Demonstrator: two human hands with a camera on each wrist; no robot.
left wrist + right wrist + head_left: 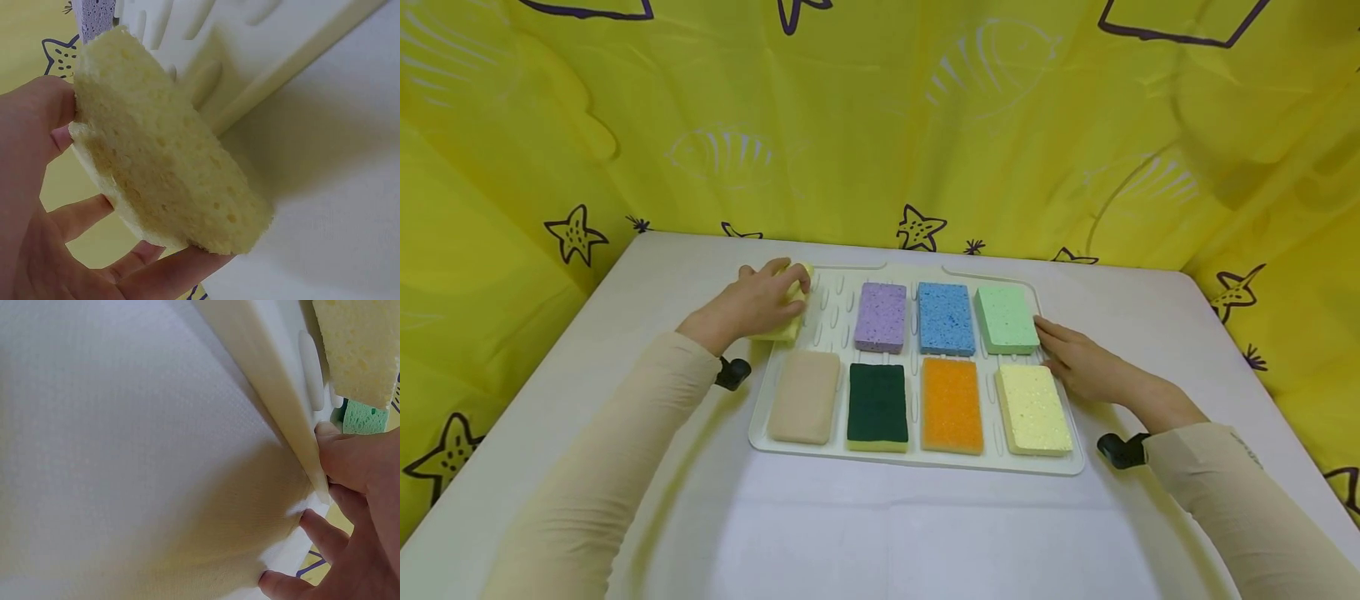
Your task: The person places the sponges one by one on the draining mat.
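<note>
My left hand (751, 304) grips a yellow sponge (784, 332) over the far left corner of the white tray (917, 465). In the left wrist view that sponge (169, 150) is tilted above the ribbed tray surface, thumb on one side and fingers on the other. At the tray's right edge lies my right hand (1086, 362), beside a mint green sponge (1007, 320) and a pale yellow sponge (1034, 410). In the right wrist view its thumb touches the tray rim (269, 375), while spread fingertips rest on the white cloth.
Purple (881, 317) and blue (946, 318) sponges lie in the tray's far row. Beige (805, 397), dark green-topped (877, 407) and orange (952, 406) sponges lie in the near row. A yellow curtain (850, 125) surrounds the white-covered table (850, 542).
</note>
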